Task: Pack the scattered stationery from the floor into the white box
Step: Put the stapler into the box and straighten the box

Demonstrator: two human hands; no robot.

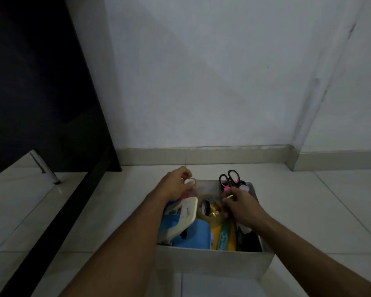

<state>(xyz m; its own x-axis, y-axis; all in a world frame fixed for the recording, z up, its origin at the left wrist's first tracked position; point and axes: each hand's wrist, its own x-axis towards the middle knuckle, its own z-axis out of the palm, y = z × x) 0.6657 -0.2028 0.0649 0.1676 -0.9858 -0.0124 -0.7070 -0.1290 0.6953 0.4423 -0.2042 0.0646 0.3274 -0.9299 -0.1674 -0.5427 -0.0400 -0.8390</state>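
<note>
The white box [212, 261] stands on the tiled floor in front of me, filled with stationery. My left hand [174, 184] hovers over its far left corner, fingers pinched on a small tape roll [190, 181]. My right hand [240, 205] reaches into the box's right half and grips a thin yellow-tipped pen [230, 196]. Black scissors with pink handles [230, 180] stick up at the far right corner. Inside lie a cream tape dispenser [185, 215], a blue case [193, 234], a larger tape roll [206, 205], gold foil pieces and a teal ruler [223, 234].
A dark piece of furniture [30, 103] on a metal leg [45, 168] stands to the left. A white wall and skirting board [201, 155] run just behind the box. Pale floor tiles [319, 211] surround the box on every side.
</note>
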